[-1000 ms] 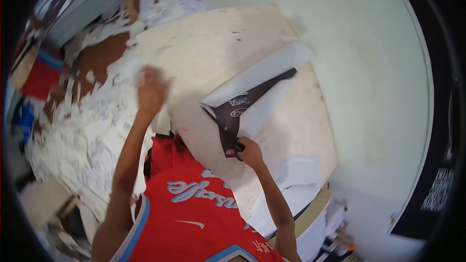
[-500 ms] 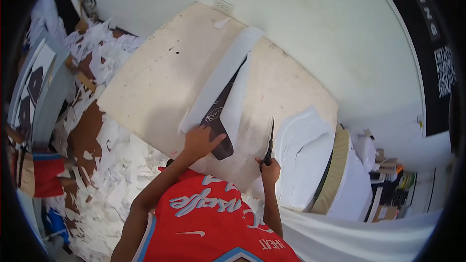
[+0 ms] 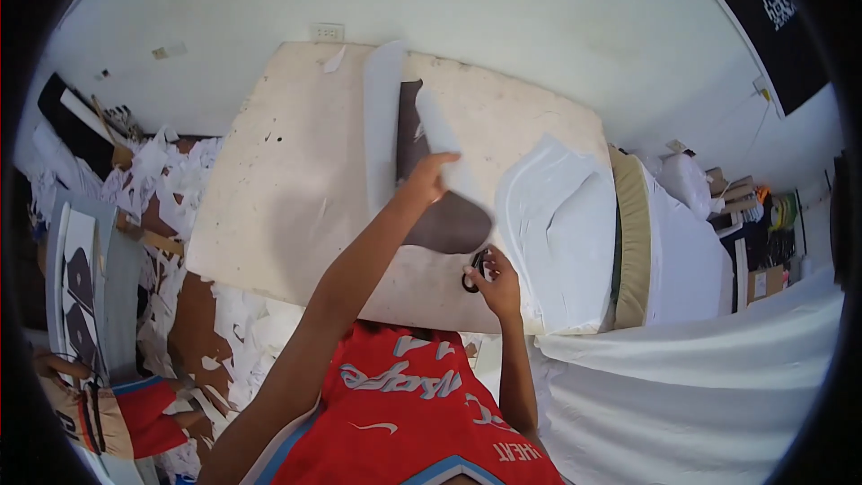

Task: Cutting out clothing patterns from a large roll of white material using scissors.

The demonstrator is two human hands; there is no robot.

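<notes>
My left hand (image 3: 433, 180) reaches over the board, its fingers closed on a dark brown sheet piece (image 3: 451, 226) with a rounded lower end. A pale strip (image 3: 440, 121) runs along that piece's right side; I cannot tell whether it is attached. Left of the piece lies a long pale grey-white strip (image 3: 382, 99). In my right hand (image 3: 500, 286), close to the board's near edge, is a pair of scissors (image 3: 473, 273) with black handles. Its blades are mostly hidden beside the brown piece's lower corner.
Under the work is a cream board (image 3: 269, 189) against the wall. White sheets with curved cuts (image 3: 561, 233) lie at its right. Paper scraps (image 3: 238, 323) cover the floor at left, near another person's red and tan shorts (image 3: 144, 418). White cloth (image 3: 664, 377) drapes at lower right.
The view has turned. My left hand has moved up and right along the brown piece, which now shows wider and swung rightward, apart from the left strip. The scissors no longer point plainly upward.
</notes>
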